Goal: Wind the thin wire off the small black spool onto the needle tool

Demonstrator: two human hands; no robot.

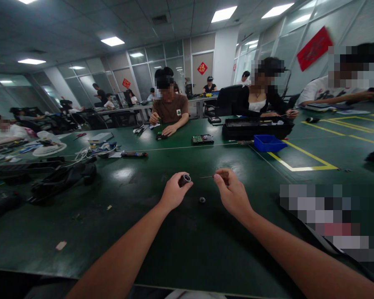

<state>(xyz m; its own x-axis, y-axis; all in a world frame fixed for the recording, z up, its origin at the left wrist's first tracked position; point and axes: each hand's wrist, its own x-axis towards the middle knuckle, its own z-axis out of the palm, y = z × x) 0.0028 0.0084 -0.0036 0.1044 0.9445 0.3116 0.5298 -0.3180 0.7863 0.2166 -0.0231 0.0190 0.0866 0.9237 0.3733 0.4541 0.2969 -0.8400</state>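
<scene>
My left hand (174, 191) is closed around a short black cylinder (184, 180), whose open end shows a pale ring and faces right. Across a small gap, my right hand (232, 189) grips a screwdriver (208, 177) with a thin metal shaft. The shaft points left toward the cylinder and does not touch it. Most of the screwdriver's handle is hidden by my fingers. Below and between both hands, a small dark round part with a greyish top (202, 200) lies on the green table (174, 257).
A blue bin (269, 143) and a long black tray (257, 128) stand at the right. A circuit-board device (202, 139) lies farther back. Cables (84, 153) and a black bag (62, 182) occupy the left. Co-workers sit across the table.
</scene>
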